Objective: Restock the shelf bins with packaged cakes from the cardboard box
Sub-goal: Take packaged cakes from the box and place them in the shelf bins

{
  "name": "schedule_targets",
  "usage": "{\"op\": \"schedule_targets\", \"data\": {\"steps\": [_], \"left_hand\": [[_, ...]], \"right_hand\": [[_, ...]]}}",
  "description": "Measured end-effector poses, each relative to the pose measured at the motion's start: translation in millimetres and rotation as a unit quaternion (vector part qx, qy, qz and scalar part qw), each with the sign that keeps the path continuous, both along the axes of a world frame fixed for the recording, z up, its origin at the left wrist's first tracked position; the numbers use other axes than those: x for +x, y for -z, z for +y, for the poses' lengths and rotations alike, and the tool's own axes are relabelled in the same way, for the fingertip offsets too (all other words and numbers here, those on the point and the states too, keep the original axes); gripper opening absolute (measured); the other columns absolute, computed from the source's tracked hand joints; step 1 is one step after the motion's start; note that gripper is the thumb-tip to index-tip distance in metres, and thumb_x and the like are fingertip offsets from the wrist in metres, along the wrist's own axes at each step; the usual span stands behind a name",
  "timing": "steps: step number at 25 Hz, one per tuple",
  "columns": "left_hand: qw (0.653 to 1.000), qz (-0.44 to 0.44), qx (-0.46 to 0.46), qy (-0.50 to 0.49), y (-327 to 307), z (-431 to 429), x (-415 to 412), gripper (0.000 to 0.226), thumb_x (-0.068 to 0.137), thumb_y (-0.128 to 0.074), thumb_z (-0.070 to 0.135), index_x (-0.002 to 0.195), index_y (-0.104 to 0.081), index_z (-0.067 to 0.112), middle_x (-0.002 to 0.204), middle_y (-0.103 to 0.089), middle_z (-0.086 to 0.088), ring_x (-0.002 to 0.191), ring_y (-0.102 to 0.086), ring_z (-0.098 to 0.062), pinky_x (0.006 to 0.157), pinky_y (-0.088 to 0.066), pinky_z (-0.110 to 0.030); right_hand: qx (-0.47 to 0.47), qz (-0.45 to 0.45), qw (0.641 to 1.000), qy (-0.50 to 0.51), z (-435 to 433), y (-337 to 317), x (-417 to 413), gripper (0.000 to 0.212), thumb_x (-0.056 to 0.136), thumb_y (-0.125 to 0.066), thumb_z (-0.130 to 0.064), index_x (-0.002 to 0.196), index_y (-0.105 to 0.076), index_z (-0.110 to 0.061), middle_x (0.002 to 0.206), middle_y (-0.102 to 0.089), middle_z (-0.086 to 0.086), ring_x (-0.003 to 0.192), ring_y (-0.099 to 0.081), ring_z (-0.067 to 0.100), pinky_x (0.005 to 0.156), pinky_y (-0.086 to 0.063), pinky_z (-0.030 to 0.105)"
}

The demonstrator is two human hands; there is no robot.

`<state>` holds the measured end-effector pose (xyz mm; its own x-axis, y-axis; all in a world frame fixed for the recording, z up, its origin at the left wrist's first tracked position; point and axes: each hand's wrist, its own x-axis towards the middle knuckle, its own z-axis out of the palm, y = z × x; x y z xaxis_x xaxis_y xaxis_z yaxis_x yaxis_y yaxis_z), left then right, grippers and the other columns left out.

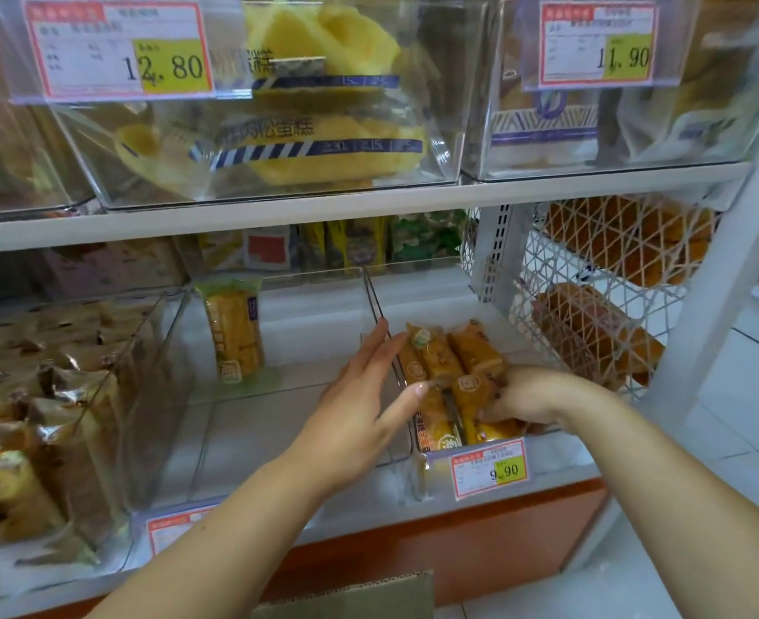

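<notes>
Several orange packaged cakes (453, 364) lie in a clear bin (417, 480) on the lower shelf, behind a 9.90 price tag. My right hand (534, 397) reaches into this bin from the right, fingers curled over a cake package (469, 395) near the front. My left hand (364, 395) rests open against the bin's left wall, its thumb touching a package. The flap of the cardboard box (355, 594) shows at the bottom edge.
The middle clear bin (199, 440) holds one yellow packaged cake (234, 332) standing upright. A full bin of brown packages (33, 404) sits at left. Upper shelf bins (243, 127) hold yellow cakes. A white wire basket (592, 306) of breads hangs at right.
</notes>
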<state>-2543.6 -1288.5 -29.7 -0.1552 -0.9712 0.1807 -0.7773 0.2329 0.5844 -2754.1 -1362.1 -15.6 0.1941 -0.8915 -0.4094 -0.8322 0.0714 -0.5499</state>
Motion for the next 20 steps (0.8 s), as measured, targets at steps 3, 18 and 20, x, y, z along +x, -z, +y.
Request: {"op": "schedule_targets", "data": {"steps": [3, 18, 20], "left_hand": [[1.000, -0.002, -0.001, 0.002, 2.7, 0.3, -0.1, 0.073, 0.086, -0.028, 0.070, 0.152, -0.012, 0.043, 0.159, 0.008, 0.027, 0.148, -0.006, -0.003, 0.122, -0.013, -0.033], [0.982, -0.075, -0.161, 0.062, 50.0, 156.1, 64.6, 0.024, 0.089, -0.052, 0.030, 0.109, -0.063, 0.027, 0.100, -0.069, 0.012, 0.093, -0.062, -0.005, 0.078, -0.048, -0.021], [0.985, -0.157, -0.025, 0.066, 90.2, 194.8, 100.2, 0.024, 0.087, -0.046, 0.037, 0.107, -0.059, 0.035, 0.097, -0.069, 0.015, 0.091, -0.065, -0.005, 0.073, -0.049, -0.022]], "right_hand": [[0.033, -0.013, 0.999, 0.004, -4.3, -4.6, -4.8, 0.026, 0.085, -0.073, -0.019, 0.102, -0.053, -0.020, 0.084, -0.056, -0.010, 0.075, -0.055, 0.006, 0.071, -0.049, 0.025], [0.016, -0.047, 0.969, -0.242, 125.3, -102.9, 36.1, 0.013, 0.092, -0.060, -0.026, 0.100, -0.069, -0.023, 0.082, -0.073, -0.001, 0.072, -0.071, 0.011, 0.063, -0.058, 0.024], [0.115, 0.052, 0.918, -0.376, 165.3, -75.8, 68.4, 0.015, 0.094, -0.059, -0.029, 0.105, -0.069, -0.030, 0.086, -0.073, -0.008, 0.077, -0.070, 0.004, 0.069, -0.057, 0.022]]}}
